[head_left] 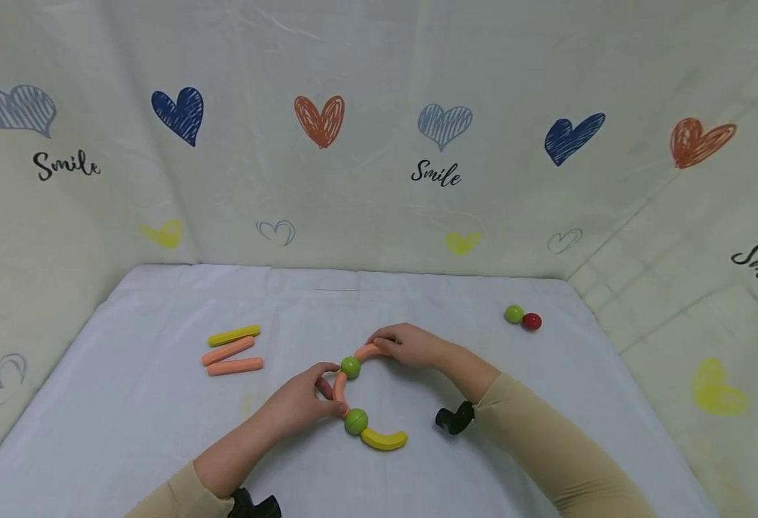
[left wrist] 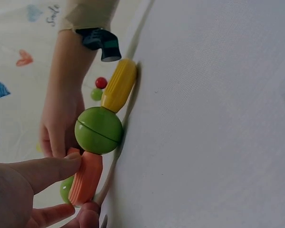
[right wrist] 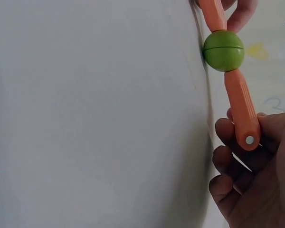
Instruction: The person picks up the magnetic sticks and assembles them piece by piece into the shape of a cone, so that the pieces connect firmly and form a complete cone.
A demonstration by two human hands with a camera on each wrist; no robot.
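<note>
A curved chain of toy building pieces lies on the white cloth in front of me. Its parts run from a curved yellow rod (head_left: 385,440) to a green ball (head_left: 355,421), a curved orange rod (head_left: 340,387), a second green ball (head_left: 350,367) and another curved orange rod (head_left: 367,352). My left hand (head_left: 297,403) pinches the orange rod between the two balls, thumb on one side and fingers on the other. At the far end, my right hand (head_left: 414,345) grips the last orange rod (right wrist: 242,107). A silver disc (right wrist: 249,140) shows on that rod's tip in the right wrist view.
Left of the chain lie a straight yellow rod (head_left: 234,335) and two straight orange rods (head_left: 228,351). A loose green ball (head_left: 514,314) and a red ball (head_left: 531,321) sit together at the back right. Heart-printed sheeting (head_left: 366,201) rises behind the table.
</note>
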